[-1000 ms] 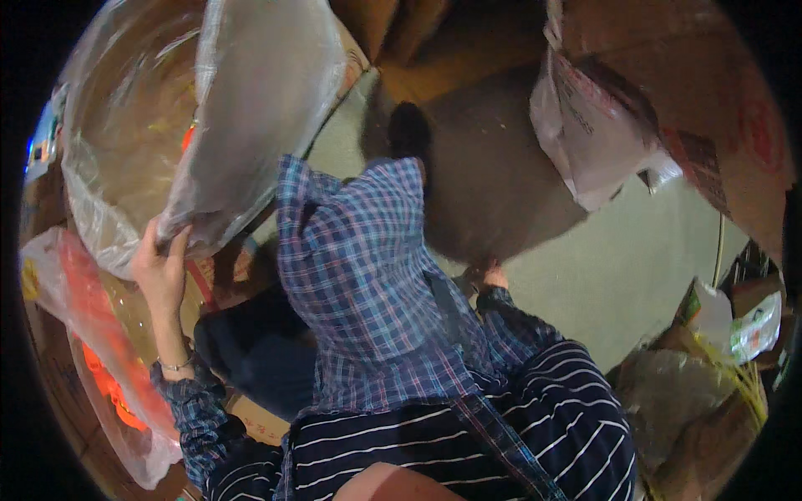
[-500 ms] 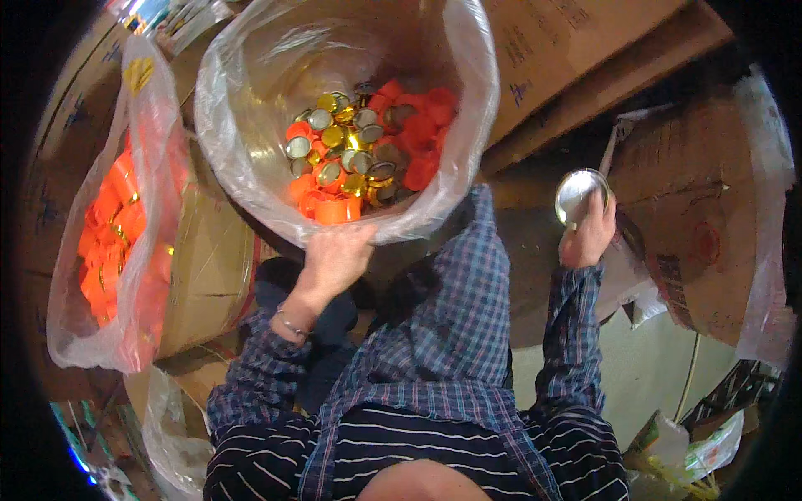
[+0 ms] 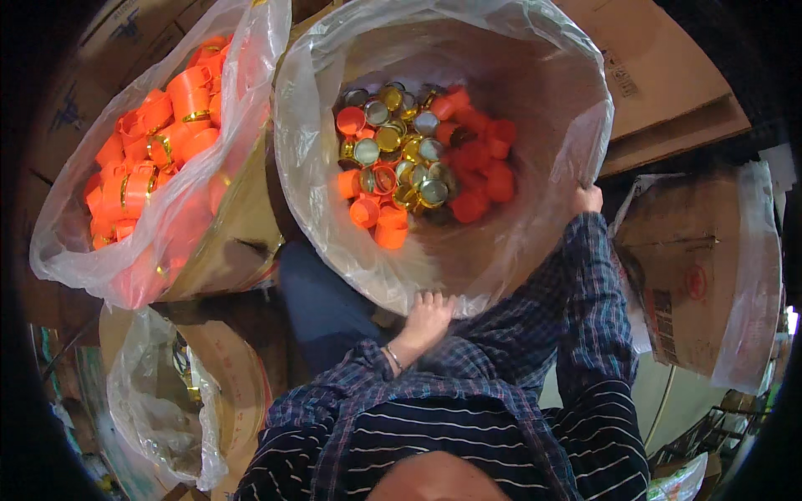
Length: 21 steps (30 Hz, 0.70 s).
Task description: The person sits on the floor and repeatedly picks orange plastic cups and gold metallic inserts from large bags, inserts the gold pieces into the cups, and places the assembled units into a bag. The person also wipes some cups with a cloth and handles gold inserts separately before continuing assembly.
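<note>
A wide container lined with a clear plastic bag [image 3: 313, 238] stands in front of me, its mouth tilted toward me. Inside are loose round metal lids [image 3: 388, 138] in gold and silver, mixed with orange plastic cups [image 3: 391, 227]. My left hand [image 3: 426, 324] curls its fingers over the near rim, gripping the plastic. At the right side of the rim, my right hand [image 3: 588, 200] is closed on the edge of the bag; its fingertips are partly hidden. No lid shows in either hand.
Orange cups with gold bands [image 3: 159, 138] fill another lined box at the left. Below it stands a round cardboard container [image 3: 238, 376] with a plastic liner. A cardboard box [image 3: 693, 267] is at the right, and flattened cardboard [image 3: 652, 75] leans behind it.
My right hand moved from beside the container, where it held a round silver lid, onto the right rim. My view shifted left, and the lined container now appears lower and farther right.
</note>
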Each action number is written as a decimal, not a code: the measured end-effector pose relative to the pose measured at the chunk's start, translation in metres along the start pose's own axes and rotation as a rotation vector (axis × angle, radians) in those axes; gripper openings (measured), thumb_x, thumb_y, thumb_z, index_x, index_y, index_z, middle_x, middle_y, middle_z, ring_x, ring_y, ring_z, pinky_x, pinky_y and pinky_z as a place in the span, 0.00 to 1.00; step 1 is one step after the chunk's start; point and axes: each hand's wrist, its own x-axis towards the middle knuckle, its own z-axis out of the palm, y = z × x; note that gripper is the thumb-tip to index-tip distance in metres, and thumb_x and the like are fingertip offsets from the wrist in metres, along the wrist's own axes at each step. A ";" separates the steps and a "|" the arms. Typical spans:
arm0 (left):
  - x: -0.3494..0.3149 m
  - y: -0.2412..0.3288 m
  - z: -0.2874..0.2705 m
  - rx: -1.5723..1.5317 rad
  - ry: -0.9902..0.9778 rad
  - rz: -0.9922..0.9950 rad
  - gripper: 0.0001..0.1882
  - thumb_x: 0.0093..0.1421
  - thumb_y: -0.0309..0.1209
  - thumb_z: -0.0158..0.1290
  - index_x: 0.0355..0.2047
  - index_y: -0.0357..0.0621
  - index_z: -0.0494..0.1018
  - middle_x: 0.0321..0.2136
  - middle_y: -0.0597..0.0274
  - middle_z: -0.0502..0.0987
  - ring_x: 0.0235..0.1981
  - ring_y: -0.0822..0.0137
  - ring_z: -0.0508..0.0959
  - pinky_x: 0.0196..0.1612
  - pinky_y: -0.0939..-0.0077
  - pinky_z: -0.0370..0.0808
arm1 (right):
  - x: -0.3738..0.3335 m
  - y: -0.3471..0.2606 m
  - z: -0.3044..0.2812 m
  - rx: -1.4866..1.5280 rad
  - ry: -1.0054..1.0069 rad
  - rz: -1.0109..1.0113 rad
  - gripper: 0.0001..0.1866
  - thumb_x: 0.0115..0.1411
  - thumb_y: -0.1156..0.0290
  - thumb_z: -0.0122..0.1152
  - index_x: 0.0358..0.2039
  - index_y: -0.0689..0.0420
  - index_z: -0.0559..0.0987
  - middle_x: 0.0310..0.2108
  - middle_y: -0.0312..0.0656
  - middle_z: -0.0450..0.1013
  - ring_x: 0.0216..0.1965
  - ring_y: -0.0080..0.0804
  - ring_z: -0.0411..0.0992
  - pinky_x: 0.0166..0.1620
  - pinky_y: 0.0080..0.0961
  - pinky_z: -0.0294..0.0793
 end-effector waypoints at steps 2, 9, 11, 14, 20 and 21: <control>0.005 -0.023 0.020 -0.023 -0.002 -0.055 0.19 0.58 0.29 0.49 0.50 0.48 0.76 0.49 0.51 0.76 0.51 0.50 0.75 0.52 0.51 0.71 | -0.028 0.028 0.010 -0.010 0.005 0.022 0.20 0.60 0.57 0.60 0.39 0.63 0.83 0.33 0.58 0.79 0.39 0.54 0.79 0.44 0.42 0.76; 0.043 -0.119 0.027 0.010 -0.150 -0.137 0.21 0.58 0.28 0.48 0.51 0.54 0.77 0.53 0.56 0.76 0.58 0.55 0.71 0.61 0.54 0.64 | -0.035 0.010 0.023 0.083 -0.259 -0.007 0.23 0.64 0.56 0.52 0.50 0.61 0.79 0.44 0.61 0.77 0.49 0.57 0.75 0.52 0.44 0.73; 0.050 -0.119 0.015 0.035 -0.213 -0.149 0.21 0.58 0.29 0.49 0.51 0.53 0.77 0.51 0.55 0.76 0.57 0.55 0.72 0.60 0.55 0.65 | -0.029 -0.006 0.031 0.082 -0.188 -0.078 0.23 0.65 0.56 0.52 0.48 0.64 0.79 0.41 0.62 0.78 0.47 0.58 0.75 0.49 0.43 0.73; 0.056 -0.110 0.004 0.032 -0.271 -0.149 0.21 0.58 0.30 0.49 0.52 0.53 0.76 0.50 0.53 0.76 0.55 0.54 0.73 0.58 0.55 0.66 | -0.027 -0.011 0.040 0.120 -0.119 -0.111 0.24 0.65 0.55 0.54 0.46 0.65 0.80 0.40 0.61 0.78 0.46 0.58 0.76 0.47 0.42 0.74; 0.072 -0.108 0.032 -0.026 -0.233 -0.209 0.17 0.62 0.33 0.48 0.50 0.54 0.77 0.50 0.56 0.77 0.55 0.55 0.73 0.58 0.54 0.64 | -0.036 0.003 0.022 -0.023 -0.244 -0.008 0.20 0.64 0.61 0.59 0.52 0.59 0.78 0.47 0.58 0.78 0.51 0.54 0.75 0.52 0.41 0.73; 0.075 -0.110 0.037 -0.033 -0.248 -0.223 0.16 0.62 0.34 0.47 0.49 0.54 0.77 0.50 0.57 0.76 0.55 0.55 0.73 0.57 0.53 0.64 | -0.040 -0.003 0.015 -0.054 -0.195 0.023 0.21 0.63 0.61 0.61 0.52 0.60 0.78 0.49 0.58 0.76 0.53 0.54 0.74 0.53 0.41 0.73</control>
